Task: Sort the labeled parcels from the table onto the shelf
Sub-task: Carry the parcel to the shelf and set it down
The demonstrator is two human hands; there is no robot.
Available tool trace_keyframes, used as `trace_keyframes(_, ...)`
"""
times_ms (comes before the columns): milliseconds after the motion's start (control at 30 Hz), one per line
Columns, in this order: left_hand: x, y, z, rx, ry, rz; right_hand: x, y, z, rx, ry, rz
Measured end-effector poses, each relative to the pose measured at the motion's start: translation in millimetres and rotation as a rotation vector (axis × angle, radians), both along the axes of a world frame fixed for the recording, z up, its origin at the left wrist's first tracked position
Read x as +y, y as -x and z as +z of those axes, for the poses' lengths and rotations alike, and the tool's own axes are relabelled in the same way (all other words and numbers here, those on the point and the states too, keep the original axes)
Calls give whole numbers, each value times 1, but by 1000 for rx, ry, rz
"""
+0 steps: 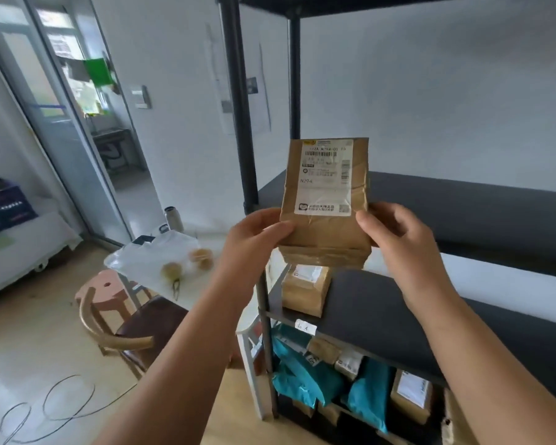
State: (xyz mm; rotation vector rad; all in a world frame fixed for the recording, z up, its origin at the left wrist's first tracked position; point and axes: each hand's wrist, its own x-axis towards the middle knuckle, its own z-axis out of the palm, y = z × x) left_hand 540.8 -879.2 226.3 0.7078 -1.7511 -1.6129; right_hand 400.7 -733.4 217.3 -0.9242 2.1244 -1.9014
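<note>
I hold a brown cardboard parcel [326, 226] upright in front of the black shelf [463, 207], its white shipping label facing me. My left hand [254, 234] grips its lower left edge and my right hand [395, 234] grips its lower right edge. Below it, on a lower shelf board, sits another brown labeled parcel [305, 290]. The lowest visible level holds several teal bags [302, 377] and small brown boxes [410, 398]. The white table [148, 261] stands to the left behind my left arm.
On the table lie two round brownish objects [187, 263] and a metal bottle [173, 218]. A wooden chair [132, 329] and a pink stool [106, 290] stand beside it. A cable [49, 409] lies looped on the floor. A glass door is at far left.
</note>
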Motion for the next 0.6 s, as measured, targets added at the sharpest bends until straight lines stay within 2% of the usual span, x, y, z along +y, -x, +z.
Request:
trace_keyframes(200,-50,63,26,67,85,-40,-55,52,24,37,29,-9)
trace_keyframes(367,-87,110,33,70,72,-8,-100,89,30,21,-9,-17)
trace_keyframes(600,-125,146,28,63,21,-92,-135,110,27,-55,-105,-38)
